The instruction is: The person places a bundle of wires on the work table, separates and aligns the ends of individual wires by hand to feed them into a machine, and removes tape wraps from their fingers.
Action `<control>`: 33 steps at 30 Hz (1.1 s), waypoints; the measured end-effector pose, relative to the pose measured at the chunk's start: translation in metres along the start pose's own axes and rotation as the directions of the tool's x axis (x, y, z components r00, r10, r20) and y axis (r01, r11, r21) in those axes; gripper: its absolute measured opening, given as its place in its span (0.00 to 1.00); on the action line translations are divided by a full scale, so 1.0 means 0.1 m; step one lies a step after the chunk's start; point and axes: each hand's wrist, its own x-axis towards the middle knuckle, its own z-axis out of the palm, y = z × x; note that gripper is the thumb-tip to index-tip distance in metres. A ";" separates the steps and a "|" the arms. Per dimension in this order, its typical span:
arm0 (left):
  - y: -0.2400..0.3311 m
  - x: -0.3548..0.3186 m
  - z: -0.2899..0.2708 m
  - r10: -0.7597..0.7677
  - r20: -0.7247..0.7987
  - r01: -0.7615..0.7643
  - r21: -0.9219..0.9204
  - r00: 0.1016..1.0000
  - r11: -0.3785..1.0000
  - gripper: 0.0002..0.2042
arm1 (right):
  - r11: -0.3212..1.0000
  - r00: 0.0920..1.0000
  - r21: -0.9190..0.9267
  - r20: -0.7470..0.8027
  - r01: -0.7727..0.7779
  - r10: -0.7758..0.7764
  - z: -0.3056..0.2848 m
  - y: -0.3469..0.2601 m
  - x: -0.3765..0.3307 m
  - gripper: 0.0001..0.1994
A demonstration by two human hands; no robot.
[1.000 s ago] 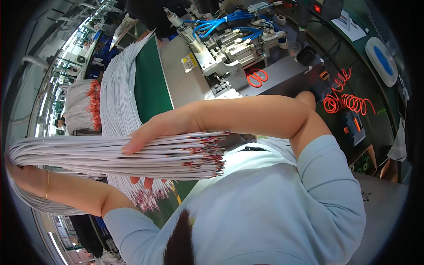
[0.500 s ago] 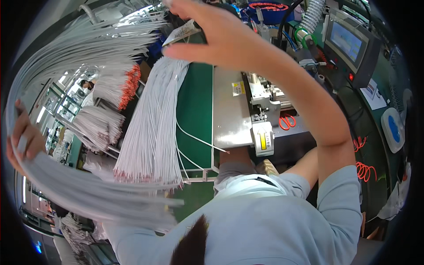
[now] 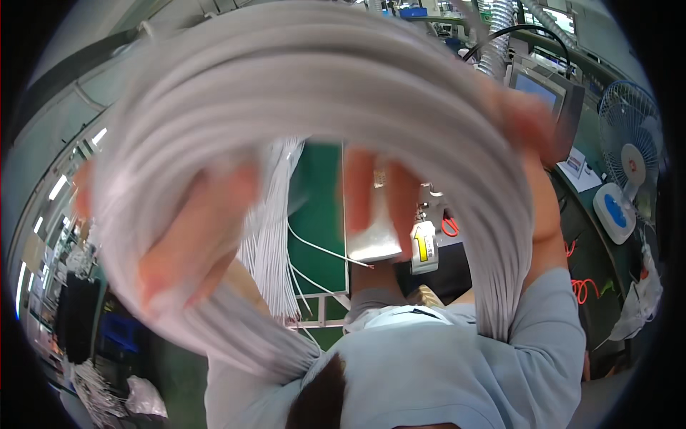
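A thick bundle of white wires (image 3: 314,86) arches across the view close to me, blurred by motion, with its two ends hanging low at left and right. My left hand (image 3: 207,229) is closed round the left side of the arch, its fingers partly behind the wires. On the right, my right hand (image 3: 404,204) grips the bundle too; its blurred fingers show under the arch, and the wires hide much of it. Beyond hangs another batch of white wires (image 3: 275,236) over the green table (image 3: 321,186), a few strands lying apart.
A metal plate (image 3: 375,239) and a white block with a yellow arrow (image 3: 424,247) are beyond, beside red-handled scissors (image 3: 449,224). To the right stand a screen (image 3: 539,93) and a blue fan (image 3: 630,150). A clear plastic bag (image 3: 145,397) lies on the floor at lower left.
The bundle has swung from the left into an arch in front of me. My left hand moved right with it; my right hand came back from the far wires and now holds it too.
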 end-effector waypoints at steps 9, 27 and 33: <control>-0.40 0.11 -0.67 0.090 -0.109 -0.096 -0.054 0.990 0.994 0.13 | 0.757 0.660 0.621 -0.485 -0.202 0.574 0.55 -1.08 -0.51 0.43; -0.26 0.76 -1.38 0.569 -0.446 -0.488 0.293 0.690 0.822 0.12 | 0.392 0.911 0.919 -0.131 -0.035 0.390 0.48 0.02 -1.04 0.45; 0.47 0.52 -2.42 0.240 -0.467 -0.118 0.275 0.851 0.954 0.21 | -0.140 0.867 0.905 0.424 -0.401 0.261 1.28 0.71 -1.88 0.43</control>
